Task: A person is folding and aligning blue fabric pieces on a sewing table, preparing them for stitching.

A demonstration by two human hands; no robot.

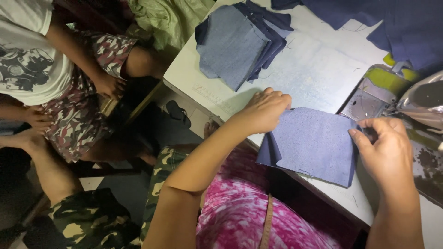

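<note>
A blue fabric piece [314, 145] lies flat at the near edge of the pale table [318, 69], partly hanging over it. My left hand [264, 110] presses its fingers down on the piece's upper left corner. At the right edge of the same piece, my right hand [385, 150] pinches the cloth between thumb and fingers. A stack of similar blue fabric pieces [240, 41] sits farther back on the table, to the left.
An iron [422, 101] rests on a worn metal plate [369, 99] at the right. Dark blue cloth [397, 23] lies piled at the far right. Another person [60, 78] in a white shirt and patterned shorts sits to the left. A sandal [178, 113] lies on the floor.
</note>
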